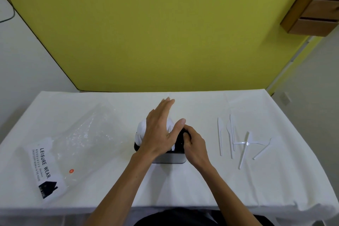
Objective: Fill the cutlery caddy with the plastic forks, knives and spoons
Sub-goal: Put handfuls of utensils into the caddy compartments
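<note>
The cutlery caddy stood at the middle of the table, just in front of the person, with both hands upon it. The left hand lay flat over the white cutlery heads standing in the caddy's left part, fingers straight and together and gripping nothing. The right hand was at the caddy's right end with its fingers curled down into the dark opening; whether they pinched a piece or only the rim could not be told. The loose knives lay on the cloth to the right of the caddy, apart from it. Most ran lengthwise away from the person, blades toward the far edge and handles toward the near one, while a few crossed at a slant. They lay on the right hand's side, so that hand was judged the nearer for the next pick. A clear plastic bag lay at the left.
</note>
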The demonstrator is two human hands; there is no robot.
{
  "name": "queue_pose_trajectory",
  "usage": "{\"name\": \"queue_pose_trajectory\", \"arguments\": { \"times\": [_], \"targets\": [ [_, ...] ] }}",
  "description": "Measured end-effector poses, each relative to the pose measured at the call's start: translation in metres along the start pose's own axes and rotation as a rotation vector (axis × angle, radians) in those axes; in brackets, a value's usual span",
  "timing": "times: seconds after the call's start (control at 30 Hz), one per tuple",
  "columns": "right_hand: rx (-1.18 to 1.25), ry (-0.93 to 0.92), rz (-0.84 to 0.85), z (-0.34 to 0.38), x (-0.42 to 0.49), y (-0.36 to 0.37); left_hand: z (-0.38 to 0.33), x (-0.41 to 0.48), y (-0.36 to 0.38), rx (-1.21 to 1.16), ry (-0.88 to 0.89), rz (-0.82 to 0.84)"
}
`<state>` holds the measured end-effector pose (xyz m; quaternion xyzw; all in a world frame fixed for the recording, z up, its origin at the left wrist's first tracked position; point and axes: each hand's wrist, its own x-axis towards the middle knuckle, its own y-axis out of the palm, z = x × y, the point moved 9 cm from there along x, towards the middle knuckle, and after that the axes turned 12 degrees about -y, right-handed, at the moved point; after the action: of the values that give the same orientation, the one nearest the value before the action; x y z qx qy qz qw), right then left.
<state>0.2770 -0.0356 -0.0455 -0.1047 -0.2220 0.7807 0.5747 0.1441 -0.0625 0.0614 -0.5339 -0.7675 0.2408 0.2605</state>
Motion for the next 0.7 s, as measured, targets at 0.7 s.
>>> {"name": "queue_pose_trajectory", "arguments": {
  "times": [0.7],
  "targets": [
    [0.047, -0.007, -0.009, -0.007, 0.000, -0.016, -0.015, 0.012, 0.052, 0.666, -0.045, 0.374]
  ]
}}
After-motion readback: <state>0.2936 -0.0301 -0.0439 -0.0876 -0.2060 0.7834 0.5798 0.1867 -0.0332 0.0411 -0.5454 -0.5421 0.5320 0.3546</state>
